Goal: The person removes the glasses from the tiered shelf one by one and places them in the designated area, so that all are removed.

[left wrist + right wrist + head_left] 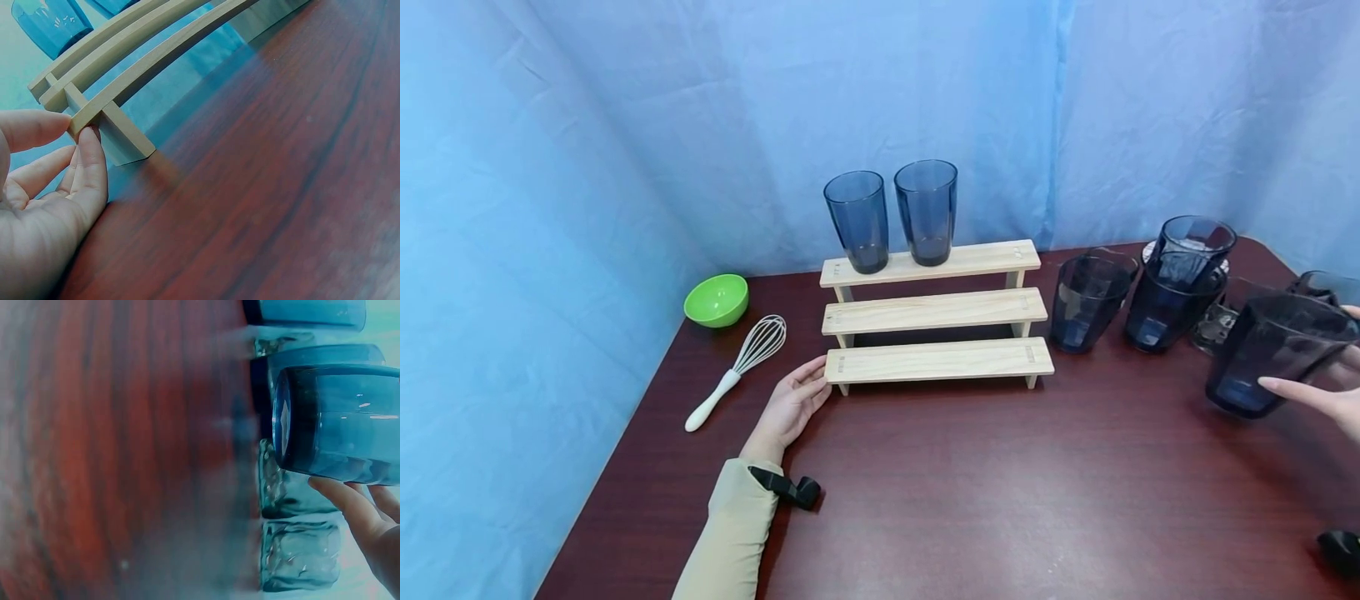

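A three-step wooden shelf (936, 312) stands mid-table with two tall blue glasses (891, 215) on its top step. My left hand (820, 379) rests on the table at the left end of the lowest step. In the left wrist view the left hand (78, 131) pinches that end of the shelf (125, 81) between thumb and forefinger. At the far right my right hand (1322, 396) grips a dark blue glass (1273, 350), tilted and off the table. The right wrist view shows this glass (337, 419) with my fingers (350, 506) curled under it.
Several more dark blue glasses (1138, 287) and clear textured glasses (300, 556) crowd the back right of the brown table (1000, 492). A green bowl (717, 298) and a white-handled whisk (737, 371) lie left of the shelf. Blue cloth hangs behind.
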`<state>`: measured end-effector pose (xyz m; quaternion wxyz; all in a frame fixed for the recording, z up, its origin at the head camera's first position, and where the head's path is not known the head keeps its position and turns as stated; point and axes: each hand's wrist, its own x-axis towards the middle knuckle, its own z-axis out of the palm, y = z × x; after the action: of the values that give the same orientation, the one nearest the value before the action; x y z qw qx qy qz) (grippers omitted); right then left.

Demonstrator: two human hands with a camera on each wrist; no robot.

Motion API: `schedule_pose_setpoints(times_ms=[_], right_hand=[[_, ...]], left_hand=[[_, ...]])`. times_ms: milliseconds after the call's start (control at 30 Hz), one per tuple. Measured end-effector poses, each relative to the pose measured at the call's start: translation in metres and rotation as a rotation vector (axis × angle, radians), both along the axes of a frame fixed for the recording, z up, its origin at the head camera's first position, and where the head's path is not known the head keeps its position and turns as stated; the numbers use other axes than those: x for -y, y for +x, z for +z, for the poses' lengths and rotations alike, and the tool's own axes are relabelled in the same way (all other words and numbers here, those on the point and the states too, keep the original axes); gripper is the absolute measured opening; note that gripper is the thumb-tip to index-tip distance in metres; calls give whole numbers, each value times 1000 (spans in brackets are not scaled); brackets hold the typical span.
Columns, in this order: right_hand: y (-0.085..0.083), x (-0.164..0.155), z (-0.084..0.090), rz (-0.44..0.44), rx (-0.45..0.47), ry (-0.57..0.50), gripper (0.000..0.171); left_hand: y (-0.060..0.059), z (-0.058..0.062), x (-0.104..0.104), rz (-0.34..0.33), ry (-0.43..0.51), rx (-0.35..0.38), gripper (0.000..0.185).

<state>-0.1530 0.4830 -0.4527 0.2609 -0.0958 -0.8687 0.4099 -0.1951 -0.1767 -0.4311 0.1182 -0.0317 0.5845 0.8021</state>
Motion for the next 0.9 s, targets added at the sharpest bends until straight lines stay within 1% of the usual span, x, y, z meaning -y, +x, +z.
schedule_pose_setpoints(times_ms=[67,100,167,300,367,467,667,767,900], right_hand=[[-1,-8,-6,-15,35,14,95],[-2,-11,-8,-13,35,15,96],[-4,-12,-9,15,15,-13,98],[-5,-8,-5,88,-48,-72,98],[-6,-6,-3,112,-69,-100,98],[-7,-6,-2,119,-70,-112,98],[-7,-10,-7,-7,-30,57,101],[-9,-10,-7,-49,-51,93,103],[-11,-12,-5,-100,-44,154,104]], left_hand=[[0,0,0,-1,0,-1,54],[0,-1,0,-1,-1,-1,54],[-1,-1,0,-2,2,0,54],[0,0,0,1,9,4,54],[0,1,-1,-2,10,3,54],[-1,3,-1,-4,16,7,54],[-2,2,-1,4,23,7,54],[-3,2,-1,-2,24,9,54],[-3,3,-1,2,22,8,53]])
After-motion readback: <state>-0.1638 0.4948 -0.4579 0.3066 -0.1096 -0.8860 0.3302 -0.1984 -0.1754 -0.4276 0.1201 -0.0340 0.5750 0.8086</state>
